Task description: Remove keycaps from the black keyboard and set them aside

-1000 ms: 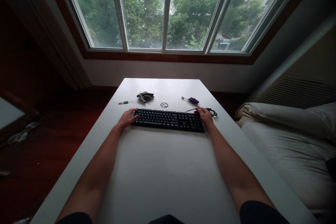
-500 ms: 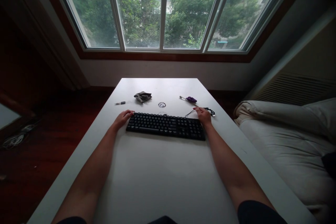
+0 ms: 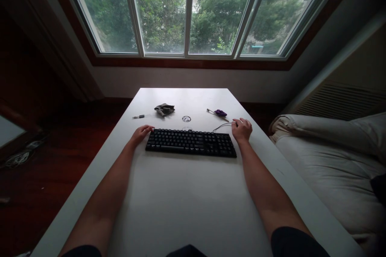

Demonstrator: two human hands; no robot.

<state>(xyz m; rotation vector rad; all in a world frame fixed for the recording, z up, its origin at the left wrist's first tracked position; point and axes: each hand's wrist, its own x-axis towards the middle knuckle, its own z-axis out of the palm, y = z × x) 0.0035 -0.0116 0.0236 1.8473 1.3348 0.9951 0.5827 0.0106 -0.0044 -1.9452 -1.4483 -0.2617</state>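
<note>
Under the wide window (image 3: 187,8) sits a long white table (image 3: 187,204), with a pale bed (image 3: 331,156) along its right side. Both of the person's bare forearms stretch straight out over the tabletop, angling slightly inward toward a black keyboard (image 3: 190,143) that lies flat across the middle, well away from the near edge.

The left hand (image 3: 141,133) rests palm down at the keyboard's left end. Its fingers are loosely bent and the tips touch the far-left corner, so it's lying against the keyboard rather than clamped on it. The right hand (image 3: 242,128) is just off the far-right corner, palm down, with the fingers curled over the end of a thin cable (image 3: 221,125) that loops out from the back of the keyboard. The hand covers the cable's end, so it's hard to say whether it's actually pinching it or just cupped on top.

Beyond the keyboard there's small stuff: a crumpled grey cloth (image 3: 164,109), a purple brush-like thing (image 3: 220,113), a round hole (image 3: 186,119) and a little tool (image 3: 139,116) off to the left.
</note>
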